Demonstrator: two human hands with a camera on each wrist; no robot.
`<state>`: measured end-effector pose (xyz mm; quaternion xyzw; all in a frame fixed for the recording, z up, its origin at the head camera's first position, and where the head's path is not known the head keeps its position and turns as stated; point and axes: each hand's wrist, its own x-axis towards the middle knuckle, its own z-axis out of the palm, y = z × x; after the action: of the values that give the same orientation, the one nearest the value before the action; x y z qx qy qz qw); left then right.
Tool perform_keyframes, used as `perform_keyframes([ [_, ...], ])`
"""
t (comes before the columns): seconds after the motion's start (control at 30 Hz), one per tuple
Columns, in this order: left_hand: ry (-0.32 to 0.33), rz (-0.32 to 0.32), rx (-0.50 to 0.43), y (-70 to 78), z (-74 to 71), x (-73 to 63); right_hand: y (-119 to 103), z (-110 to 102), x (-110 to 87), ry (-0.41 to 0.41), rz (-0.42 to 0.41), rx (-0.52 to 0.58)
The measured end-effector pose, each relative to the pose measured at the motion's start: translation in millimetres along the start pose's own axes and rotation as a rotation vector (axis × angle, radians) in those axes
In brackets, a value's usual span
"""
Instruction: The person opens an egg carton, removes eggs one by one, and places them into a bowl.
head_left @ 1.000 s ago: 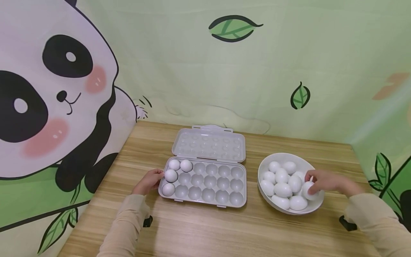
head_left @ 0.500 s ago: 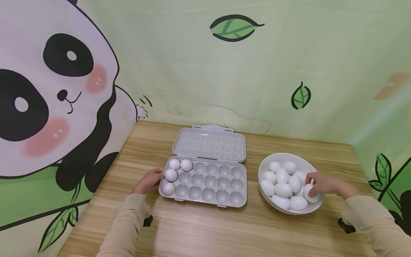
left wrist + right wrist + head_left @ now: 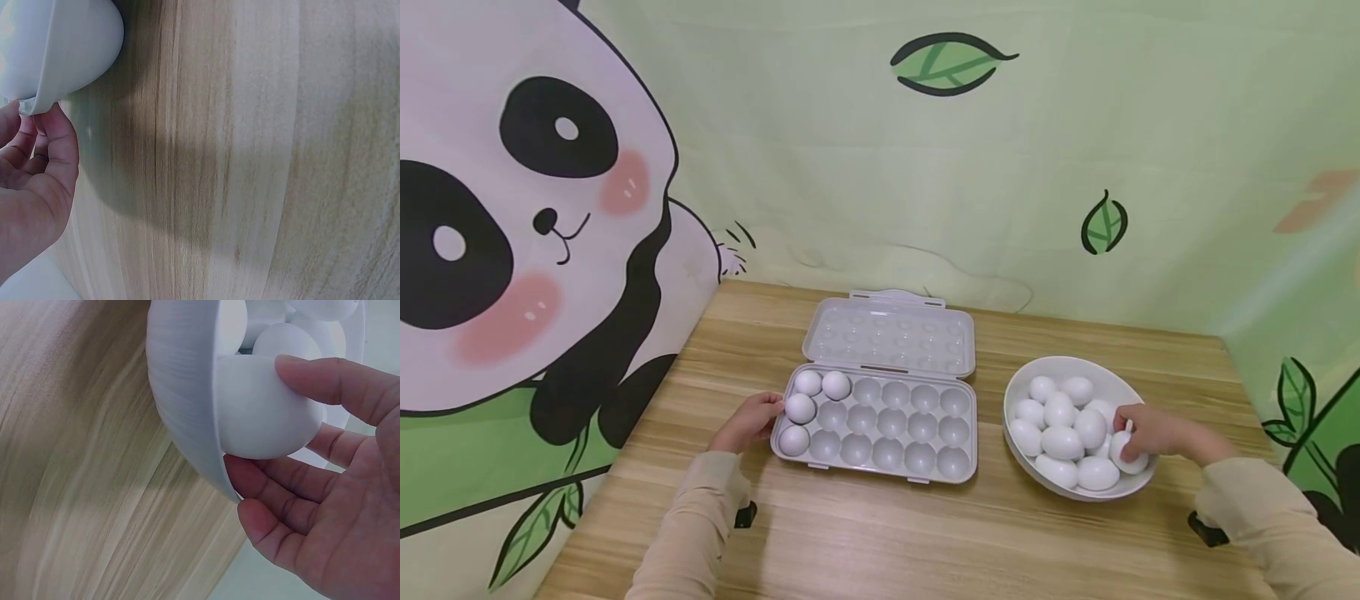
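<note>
A pale grey egg tray [image 3: 872,450] with its lid [image 3: 887,337] folded back lies on the table. Several white eggs [image 3: 800,408] sit in its left end: the whole first column and the top cup of the second. My left hand [image 3: 750,423] pinches the tray's left rim, thumb above and fingers below in the left wrist view. At the right stands a white bowl [image 3: 1030,471] heaped with white eggs [image 3: 1062,442]. My right hand [image 3: 1161,432] grips one egg [image 3: 265,409] at the bowl's right side, its thumb on top and fingers round the far side and rim.
The wooden table [image 3: 880,542] runs up to a green cloth backdrop [image 3: 820,125] printed with a panda and leaves. A strip of table separates the tray from the bowl. Dark wrist devices [image 3: 1207,528] show below both sleeves.
My right hand stays at the same egg, which has shifted very slightly right and down in the bowl. The left hand and the tray hold still.
</note>
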<state>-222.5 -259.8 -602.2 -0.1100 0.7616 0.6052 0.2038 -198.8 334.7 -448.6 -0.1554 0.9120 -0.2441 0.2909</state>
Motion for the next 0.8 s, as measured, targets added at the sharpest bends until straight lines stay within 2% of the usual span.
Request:
perform_keyframes([
  [0.03, -0.005, 0.005, 0.002, 5.2, 1.2, -5.3, -0.5, -0.3, 0.2, -0.001, 0.006, -0.002],
  [0.07, 0.006, -0.014, 0.002, 6.0, 1.4, -5.0, -0.6, -0.3, 0.5, -0.002, 0.008, -0.004],
  [0.1, 0.004, -0.011, -0.004, -2.5, -1.7, 3.5, -0.7, -0.6, 0.8, -0.003, 0.012, -0.006],
  [0.13, -0.014, 0.008, -0.019, -17.6, -7.9, 17.1, -0.9, -0.9, 0.9, -0.003, 0.010, -0.006],
  [0.17, -0.026, 0.024, -0.030, -22.6, -9.5, 20.2, -0.9, -0.9, 1.1, -0.002, 0.009, -0.006],
  [0.2, -0.030, 0.024, -0.033, -39.3, -15.0, 36.3, -1.3, -1.1, 1.1, -0.002, 0.007, -0.009],
  [0.23, -0.020, 0.006, -0.027, -45.3, -17.1, 43.5, -1.6, -1.1, 1.3, -0.001, 0.005, -0.013],
  [0.27, -0.011, 0.005, -0.021, -39.3, -14.5, 37.6, -2.0, -1.0, 1.3, 0.001, 0.000, -0.017],
  [0.3, -0.028, 0.037, -0.027, -36.9, -13.5, 34.4, -2.7, -0.8, 1.4, 0.003, 0.001, -0.022],
  [0.37, -0.019, 0.034, -0.024, -25.8, -9.4, 22.6, -4.5, -0.4, 1.3, 0.007, -0.005, -0.036],
  [0.4, -0.010, 0.017, -0.019, -30.1, -11.2, 28.3, -5.3, -0.4, 1.3, 0.008, -0.007, -0.045],
  [0.43, 0.000, 0.012, -0.016, -26.4, -9.9, 25.2, -6.2, -0.1, 1.2, 0.009, -0.008, -0.050],
  [0.5, -0.022, 0.041, -0.035, -27.0, -11.7, 24.9, -7.5, 0.1, 1.2, 0.014, -0.009, -0.063],
  [0.53, -0.001, 0.008, -0.018, -21.7, -9.5, 20.4, -8.0, 0.3, 1.0, 0.016, -0.014, -0.067],
  [0.57, -0.027, 0.045, -0.040, -26.4, -11.5, 23.2, -8.4, 0.6, 1.0, 0.019, -0.017, -0.073],
  [0.67, -0.020, 0.041, -0.030, -31.9, -11.5, 28.6, -8.1, 1.5, 1.6, 0.025, -0.013, -0.082],
  [0.7, -0.005, 0.012, -0.016, -32.9, -10.5, 30.2, -7.9, 1.7, 1.7, 0.025, -0.013, -0.086],
  [0.77, -0.021, 0.035, -0.028, -51.9, -16.8, 47.3, -7.3, 2.5, 2.3, 0.026, -0.003, -0.090],
  [0.8, -0.003, 0.004, -0.016, -57.5, -18.2, 54.1, -7.0, 2.9, 2.6, 0.025, 0.001, -0.090],
])
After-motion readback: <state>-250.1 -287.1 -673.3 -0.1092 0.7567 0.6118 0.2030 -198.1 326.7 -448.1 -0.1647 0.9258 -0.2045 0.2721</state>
